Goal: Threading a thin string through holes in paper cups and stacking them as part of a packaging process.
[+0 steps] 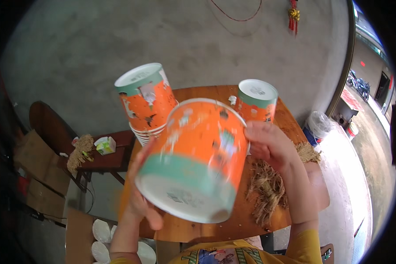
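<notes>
An orange paper bucket [202,141] with a green band and white base is held tilted over the wooden table [237,220], its base toward me and its rim away. My left hand [141,193] supports its left side, with some fingers hidden by the bucket. At the upper right, my right hand [268,143] grips the bucket by its rim. Behind, to the left, a nested stack of the same buckets [147,99] stands upside down. Another upturned bucket [257,99] is at the back right. Frayed tan fibre [268,189] lies below my right hand.
A dark red bench [114,156] at the left bears a tissue pack [105,145] and a fibre bundle [80,152]. White round pieces [101,231] lie in a cardboard box at the lower left. A grey wall [180,39] rises behind; a bag-lined bucket [316,127] stands right.
</notes>
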The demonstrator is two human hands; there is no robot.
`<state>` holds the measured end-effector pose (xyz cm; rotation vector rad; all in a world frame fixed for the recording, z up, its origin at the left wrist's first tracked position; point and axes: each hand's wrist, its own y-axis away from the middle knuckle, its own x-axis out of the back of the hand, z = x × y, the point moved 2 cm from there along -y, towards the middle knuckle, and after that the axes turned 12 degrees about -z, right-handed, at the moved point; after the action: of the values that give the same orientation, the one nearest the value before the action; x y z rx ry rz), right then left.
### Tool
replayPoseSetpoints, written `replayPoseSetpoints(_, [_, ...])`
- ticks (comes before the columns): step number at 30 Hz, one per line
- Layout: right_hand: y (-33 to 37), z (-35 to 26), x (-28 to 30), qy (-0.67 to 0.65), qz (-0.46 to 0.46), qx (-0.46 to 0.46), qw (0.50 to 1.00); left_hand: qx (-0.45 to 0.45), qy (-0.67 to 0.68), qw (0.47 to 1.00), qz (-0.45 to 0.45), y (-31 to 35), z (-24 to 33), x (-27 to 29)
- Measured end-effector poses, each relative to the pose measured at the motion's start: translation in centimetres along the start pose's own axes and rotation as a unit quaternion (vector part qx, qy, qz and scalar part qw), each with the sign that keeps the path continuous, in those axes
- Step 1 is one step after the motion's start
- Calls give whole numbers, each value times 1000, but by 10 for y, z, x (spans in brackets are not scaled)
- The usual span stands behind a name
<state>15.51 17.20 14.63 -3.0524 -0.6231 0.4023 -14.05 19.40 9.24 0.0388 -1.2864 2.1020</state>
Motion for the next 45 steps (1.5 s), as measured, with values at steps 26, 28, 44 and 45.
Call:
replayPoseSetpoints(26, [-197, -41, -28, 69, -97, 229, 966, 46, -172, 976, 123, -128, -38, 177])
replayPoseSetpoints(28, [-199, -34, -28, 123, -77, 237, 961, 75, -144, 978, 131, -126, -50, 179])
replayPoseSetpoints(44, [-188, 29, -33, 143, -79, 241, 957, 141, -104, 974, 145, -82, -84, 156])
replayPoseSetpoints(45, [-188, 32, -32, 140, -83, 249, 955, 141, -104, 974, 145, -81, -85, 155])
